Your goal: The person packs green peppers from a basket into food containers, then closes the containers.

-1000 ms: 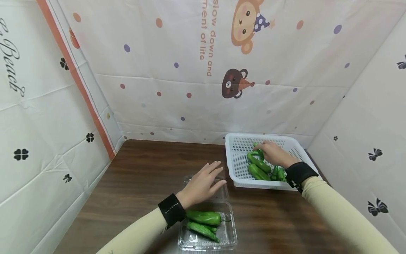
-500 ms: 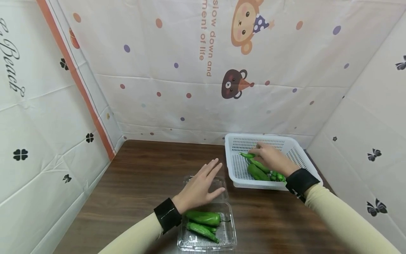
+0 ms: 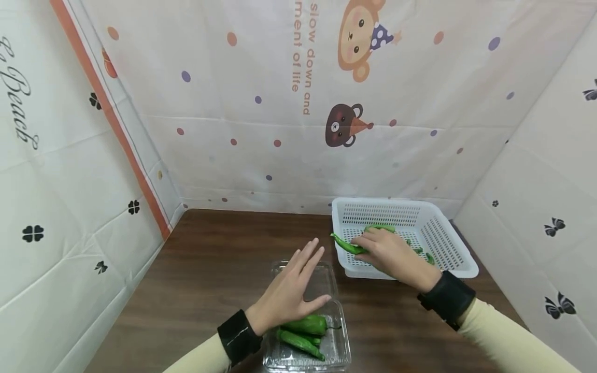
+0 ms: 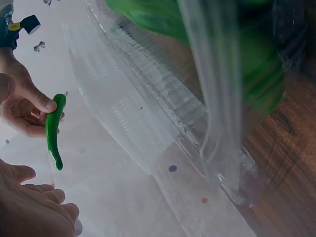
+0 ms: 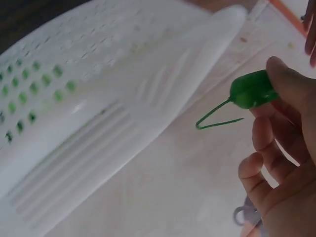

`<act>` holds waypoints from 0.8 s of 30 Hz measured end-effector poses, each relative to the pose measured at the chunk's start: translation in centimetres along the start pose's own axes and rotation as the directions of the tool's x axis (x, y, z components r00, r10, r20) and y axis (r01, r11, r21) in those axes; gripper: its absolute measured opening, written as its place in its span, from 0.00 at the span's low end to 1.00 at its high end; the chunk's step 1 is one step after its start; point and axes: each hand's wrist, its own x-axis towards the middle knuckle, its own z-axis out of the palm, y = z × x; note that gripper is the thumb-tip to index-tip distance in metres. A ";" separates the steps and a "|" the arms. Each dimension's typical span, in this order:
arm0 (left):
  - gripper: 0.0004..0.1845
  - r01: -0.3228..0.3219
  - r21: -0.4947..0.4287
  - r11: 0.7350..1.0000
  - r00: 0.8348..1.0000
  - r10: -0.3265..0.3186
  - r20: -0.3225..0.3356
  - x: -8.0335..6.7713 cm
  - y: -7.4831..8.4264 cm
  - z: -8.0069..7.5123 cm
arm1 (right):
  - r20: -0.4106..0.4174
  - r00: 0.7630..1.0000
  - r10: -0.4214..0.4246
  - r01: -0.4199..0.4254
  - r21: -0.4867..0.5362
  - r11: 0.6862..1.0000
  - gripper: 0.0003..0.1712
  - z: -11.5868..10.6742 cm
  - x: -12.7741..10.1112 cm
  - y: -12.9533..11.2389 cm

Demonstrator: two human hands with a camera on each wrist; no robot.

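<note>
My right hand [image 3: 394, 254] pinches a slim green chili pepper [image 3: 346, 245] near its stem end, over the left part of the white basket [image 3: 454, 254]. In the right wrist view the pepper's bent thin stem [image 5: 210, 112] sticks out past the thumb. The left wrist view shows the same pepper [image 4: 53, 133] hanging lengthwise from the fingers. My left hand [image 3: 286, 295] holds nothing; its fingers are spread above the clear plastic box [image 3: 338, 342]. Inside that box lie several green peppers [image 3: 300, 343], partly hidden under the left hand.
More green peppers [image 3: 380, 228] lie in the white basket, mostly behind the right hand. The box's hinged clear lid [image 3: 322, 280] lies folded back on the brown wooden table [image 3: 224, 243]. Printed cloth walls [image 3: 252, 155] stand at the back and both sides.
My right hand has lifted the pepper and moved it left and nearer, up to the basket's left rim. The left hand has shifted slightly nearer, still spread.
</note>
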 end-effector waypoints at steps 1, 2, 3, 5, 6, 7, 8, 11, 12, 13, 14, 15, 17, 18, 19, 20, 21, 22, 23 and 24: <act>0.53 -0.001 -0.003 1.000 1.000 0.001 -0.006 -0.3 0.2 0.0 | -0.018 1.000 -0.015 0.015 0.007 1.000 0.22 0.1 -0.1 -0.4; 0.53 -0.002 -0.005 1.000 1.000 0.002 -0.009 -0.5 0.3 0.0 | -0.034 0.999 -0.030 0.030 0.009 1.000 0.22 0.2 -0.1 -0.7; 0.53 -0.002 -0.005 1.000 1.000 0.002 -0.011 -0.7 0.4 -0.1 | -0.047 0.998 -0.042 0.043 0.014 0.999 0.22 0.3 -0.1 -1.0; 0.53 -0.005 -0.005 1.000 1.000 0.005 -0.014 -1.0 0.5 -0.1 | -0.060 0.996 -0.060 0.062 0.018 0.998 0.22 0.4 0.0 -1.5; 0.53 -0.006 -0.005 1.000 1.000 0.006 -0.012 -1.1 0.5 -0.1 | -0.065 0.996 -0.068 0.069 0.017 0.997 0.22 0.4 0.0 -1.8; 0.53 -0.005 -0.007 1.000 1.000 0.005 -0.011 -1.3 0.5 -0.1 | -0.067 0.995 -0.073 0.074 0.017 0.997 0.22 0.5 0.0 -2.0; 0.53 -0.006 -0.008 1.000 1.000 0.006 -0.010 -1.4 0.5 -0.1 | -0.066 0.995 -0.078 0.079 0.016 0.997 0.22 0.5 0.0 -2.3; 0.54 -0.006 -0.014 1.000 1.000 0.006 -0.006 -1.9 0.6 -0.2 | -0.069 0.994 -0.084 0.085 0.022 0.996 0.21 0.7 0.0 -2.9; 0.54 -0.007 -0.018 1.000 1.000 0.006 -0.006 -2.1 0.6 -0.3 | -0.074 0.994 -0.085 0.087 0.027 0.996 0.21 0.8 0.0 -3.2; 0.54 -0.007 -0.020 1.000 1.000 0.007 -0.005 -2.3 0.7 -0.3 | -0.077 0.993 -0.085 0.088 0.035 0.995 0.20 0.9 -0.1 -3.5; 0.55 -0.009 -0.023 1.000 1.000 0.009 -0.006 -2.5 0.8 -0.3 | -0.080 0.993 -0.085 0.088 0.045 0.995 0.20 0.9 -0.1 -3.7; 0.55 -0.010 -0.028 1.000 1.000 0.010 -0.007 -2.6 0.9 -0.4 | -0.083 0.993 -0.083 0.088 0.056 0.995 0.19 0.9 -0.2 -4.0; 0.54 -0.012 -0.040 0.999 1.000 0.012 -0.004 -2.9 1.0 -0.6 | -0.088 0.993 -0.082 0.089 0.071 0.994 0.19 0.9 -0.3 -4.5; 0.55 -0.012 -0.044 0.999 1.000 0.012 -0.003 -3.1 1.1 -0.7 | -0.090 0.993 -0.078 0.086 0.079 0.993 0.19 0.8 -0.3 -4.8; 0.55 -0.012 -0.048 0.999 1.000 0.012 -0.001 -3.2 1.2 -0.8 | -0.090 0.993 -0.075 0.083 0.088 0.993 0.19 0.8 -0.4 -5.0; 0.55 -0.013 -0.053 0.998 1.000 0.013 0.002 -3.4 1.3 -0.9 | -0.091 0.993 -0.072 0.081 0.096 0.992 0.20 0.7 -0.4 -5.2; 0.55 -0.017 -0.057 0.998 1.000 0.018 0.004 -3.5 1.3 -1.0 | -0.092 0.993 -0.069 0.078 0.103 0.992 0.20 0.6 -0.4 -5.5; 0.56 -0.019 -0.059 0.998 1.000 0.019 0.007 -3.6 1.3 -1.1 | -0.092 0.993 -0.067 0.078 0.113 0.991 0.20 0.5 -0.4 -5.7; 0.56 -0.022 -0.059 0.998 1.000 0.022 0.007 -3.8 1.3 -1.3 | -0.091 0.994 -0.063 0.074 0.126 0.989 0.20 0.5 -0.4 -5.9; 0.56 -0.022 -0.057 0.998 1.000 0.022 0.008 -3.9 1.3 -1.4 | -0.089 0.994 -0.061 0.073 0.138 0.988 0.20 0.4 -0.5 -6.1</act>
